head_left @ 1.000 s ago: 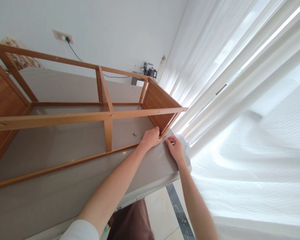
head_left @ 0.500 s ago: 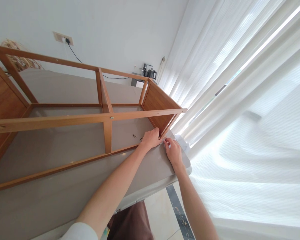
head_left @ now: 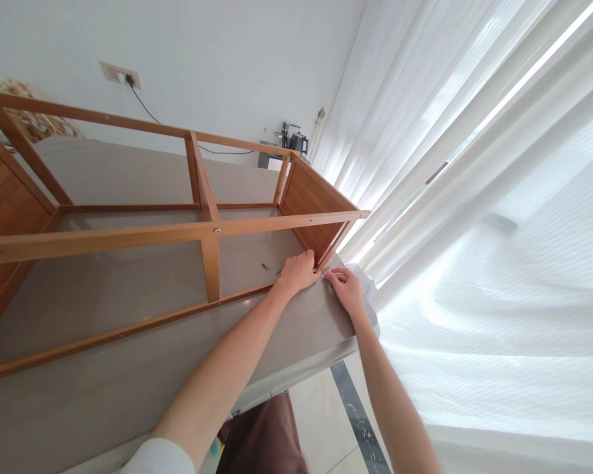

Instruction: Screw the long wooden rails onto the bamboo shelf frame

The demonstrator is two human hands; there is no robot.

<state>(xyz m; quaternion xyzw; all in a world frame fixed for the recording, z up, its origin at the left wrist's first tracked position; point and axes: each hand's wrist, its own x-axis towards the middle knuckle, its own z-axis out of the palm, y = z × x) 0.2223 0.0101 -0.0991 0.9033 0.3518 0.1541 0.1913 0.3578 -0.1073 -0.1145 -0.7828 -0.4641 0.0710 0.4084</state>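
Gripping the wooden frame (head_left: 172, 234) by its lower near right corner with left hand (head_left: 299, 270), pinching a thin piece (head_left: 324, 274) (metal, probably; super tiny here) in right hand (head_left: 346, 289).

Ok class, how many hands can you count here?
2: the left hand at the near right lower corner of the wooden frame, and the right hand just right of it, over the grey tabletop.

No text, label, brand, number or sign was readable. Wooden frame (head_left: 188, 232): nothing legible on its rails or panels. Kettle (head_left: 298, 143), beyond the frame's far right corner: too small to make out any marking. Wall socket (head_left: 109, 71), beyond the frame's rear rail: same, couldn't read it.
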